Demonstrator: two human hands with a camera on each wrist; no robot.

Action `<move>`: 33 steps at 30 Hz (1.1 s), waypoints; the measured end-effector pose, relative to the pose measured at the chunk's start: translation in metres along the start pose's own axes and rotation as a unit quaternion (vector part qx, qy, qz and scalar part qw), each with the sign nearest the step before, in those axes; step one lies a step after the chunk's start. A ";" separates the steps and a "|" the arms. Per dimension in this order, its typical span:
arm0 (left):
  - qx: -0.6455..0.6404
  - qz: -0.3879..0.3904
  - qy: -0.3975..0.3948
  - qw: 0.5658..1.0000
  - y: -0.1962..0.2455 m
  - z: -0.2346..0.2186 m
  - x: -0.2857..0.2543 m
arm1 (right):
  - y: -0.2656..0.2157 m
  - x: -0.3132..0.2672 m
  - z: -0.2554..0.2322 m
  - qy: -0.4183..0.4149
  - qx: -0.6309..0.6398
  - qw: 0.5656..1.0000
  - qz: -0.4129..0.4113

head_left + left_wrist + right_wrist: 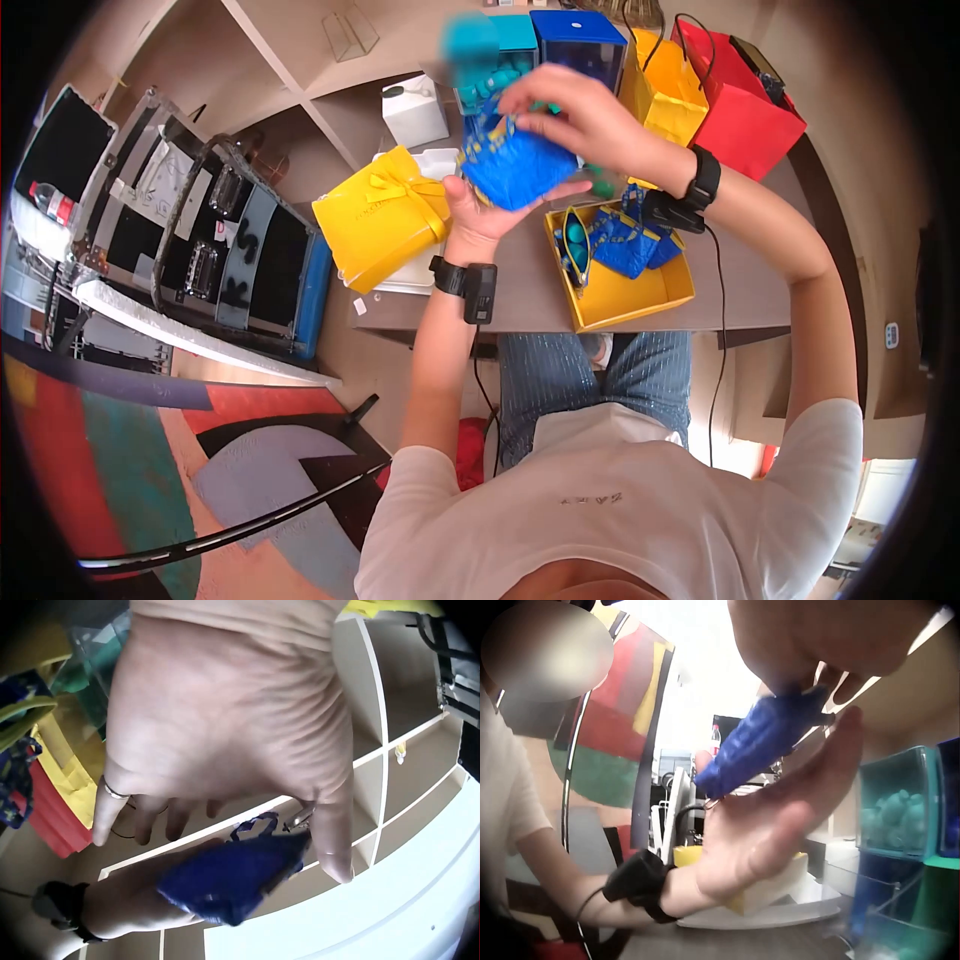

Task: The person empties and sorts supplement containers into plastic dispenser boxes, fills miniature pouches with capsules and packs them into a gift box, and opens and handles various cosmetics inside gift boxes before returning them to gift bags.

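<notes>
A small blue bag with yellow lettering [520, 168] is up in the air over the desk. Beneath it, my left hand [474, 212] lies palm up with fingers extended, also seen flat under the bag [761, 742] in the right wrist view. My right hand [575, 112] pinches the bag near its top from above. The left wrist view has the bag [232, 879] beyond my left palm [232, 712], its dark handle loop showing. On the desk, a yellow open box [640, 302] holds more blue bags [625, 248] and a pouch with teal balls [576, 240].
A yellow gift bag with a bow [385, 215] lies on a white tray [412, 272] at left. Behind stand a white box [414, 112], a blue-lidded clear box [580, 45], a yellow bag [664, 85] and a red bag [745, 120]. Cables hang from both wrist cameras.
</notes>
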State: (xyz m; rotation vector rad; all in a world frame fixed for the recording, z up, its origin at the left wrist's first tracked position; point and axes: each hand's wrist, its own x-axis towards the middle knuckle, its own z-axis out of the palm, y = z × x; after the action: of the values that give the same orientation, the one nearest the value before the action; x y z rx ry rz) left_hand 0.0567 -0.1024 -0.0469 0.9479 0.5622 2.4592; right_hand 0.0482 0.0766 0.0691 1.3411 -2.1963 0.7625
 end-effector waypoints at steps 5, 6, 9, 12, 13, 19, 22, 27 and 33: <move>-0.052 0.039 0.010 0.998 0.003 -0.021 -0.003 | 0.000 0.007 0.009 -0.033 0.189 0.961 0.200; -0.003 0.056 0.027 0.998 0.003 -0.024 -0.005 | 0.014 0.012 0.013 -0.036 0.187 0.961 0.199; 0.087 0.022 0.016 0.996 0.005 -0.006 -0.012 | 0.063 0.036 0.028 -0.101 0.132 0.969 0.184; 0.186 -0.041 -0.036 0.981 0.002 -0.005 -0.013 | 0.084 0.056 0.051 -0.270 0.120 0.923 0.246; 0.221 -0.055 -0.057 0.972 0.001 -0.005 -0.013 | 0.088 0.061 0.061 -0.307 0.097 0.915 0.242; 0.221 -0.065 -0.095 0.968 0.002 -0.021 -0.018 | 0.089 0.083 0.101 -0.512 0.015 0.789 0.339; 0.199 -0.068 -0.088 0.974 -0.002 -0.029 -0.021 | 0.110 0.084 0.116 -0.550 0.023 0.740 0.386; 0.197 -0.093 -0.113 0.969 0.003 -0.022 -0.023 | 0.136 0.077 0.139 -0.612 0.074 0.661 0.428; 0.165 -0.078 -0.092 0.979 -0.001 -0.019 -0.020 | 0.149 0.065 0.148 -0.634 0.086 0.653 0.405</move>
State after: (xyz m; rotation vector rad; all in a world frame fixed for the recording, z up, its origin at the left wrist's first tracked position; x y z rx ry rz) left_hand 0.0569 -0.1166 -0.0711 1.1957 0.9590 2.1494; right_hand -0.1276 -0.0075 -0.0329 0.9309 -4.1064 0.1620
